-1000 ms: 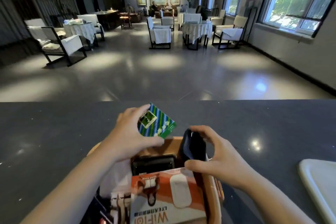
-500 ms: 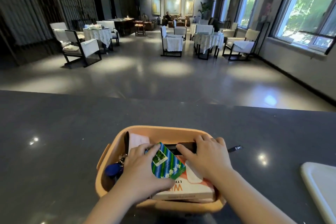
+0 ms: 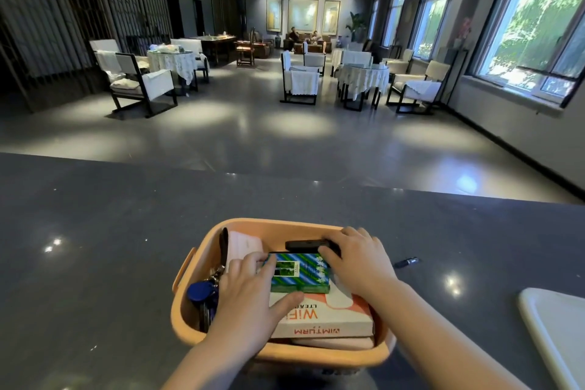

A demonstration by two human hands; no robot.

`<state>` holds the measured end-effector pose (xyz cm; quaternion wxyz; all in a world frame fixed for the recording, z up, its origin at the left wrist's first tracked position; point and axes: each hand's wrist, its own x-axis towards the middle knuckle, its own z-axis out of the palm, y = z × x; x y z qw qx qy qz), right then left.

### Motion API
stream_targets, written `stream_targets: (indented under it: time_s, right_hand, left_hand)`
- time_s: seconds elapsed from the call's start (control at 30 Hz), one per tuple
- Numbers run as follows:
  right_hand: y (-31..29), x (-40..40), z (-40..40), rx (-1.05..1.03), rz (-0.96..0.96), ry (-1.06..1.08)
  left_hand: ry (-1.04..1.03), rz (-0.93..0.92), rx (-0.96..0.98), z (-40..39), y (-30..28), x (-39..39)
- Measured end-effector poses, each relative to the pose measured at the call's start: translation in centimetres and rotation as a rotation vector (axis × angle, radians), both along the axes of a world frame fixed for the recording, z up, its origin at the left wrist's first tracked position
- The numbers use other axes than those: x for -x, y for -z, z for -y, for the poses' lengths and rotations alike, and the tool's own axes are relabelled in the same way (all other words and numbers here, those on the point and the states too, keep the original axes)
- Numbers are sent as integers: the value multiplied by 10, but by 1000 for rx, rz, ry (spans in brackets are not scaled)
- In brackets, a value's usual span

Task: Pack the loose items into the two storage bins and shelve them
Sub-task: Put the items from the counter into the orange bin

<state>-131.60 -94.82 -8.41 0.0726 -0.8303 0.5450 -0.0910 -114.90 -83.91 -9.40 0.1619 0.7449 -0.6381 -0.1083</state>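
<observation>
Packing is judged under way: in the orange bin on the table the striped green box is pinched by the left hand, the right hand lies flat on the contents, and release comes next.

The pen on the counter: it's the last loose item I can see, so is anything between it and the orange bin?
Nothing visible: the pen lies on bare counter just right of the orange bin.
</observation>
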Motion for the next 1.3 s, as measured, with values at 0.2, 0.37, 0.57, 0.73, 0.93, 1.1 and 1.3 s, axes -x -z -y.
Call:
stream_targets:
  time_s: [0.2, 0.37, 0.57, 0.73, 0.93, 1.1, 1.3]
  right_hand:
    - [-5, -4, -5, 58, 180, -41]
    - [2, 0, -28, -1, 185, -156]
    - [18, -8, -32, 5, 195, -168]
    - [13, 10, -34, 80, 341, -125]
    - [19, 82, -8, 205, 649, 251]
    - [70, 128, 35, -72, 126, 292]
    - [97, 123, 63, -134, -98, 129]
  left_hand:
    - [-17, 58, 91, 11, 2, -1]
    - [-64, 113, 169, 15, 0, 0]
    - [-98, 164, 169, 18, 2, 1]
    - [-45, 58, 240, 22, 1, 12]
    - [144, -43, 291, 30, 6, 64]
    - [138, -14, 212, 39, 9, 76]
    - [108, -37, 133, 39, 4, 77]
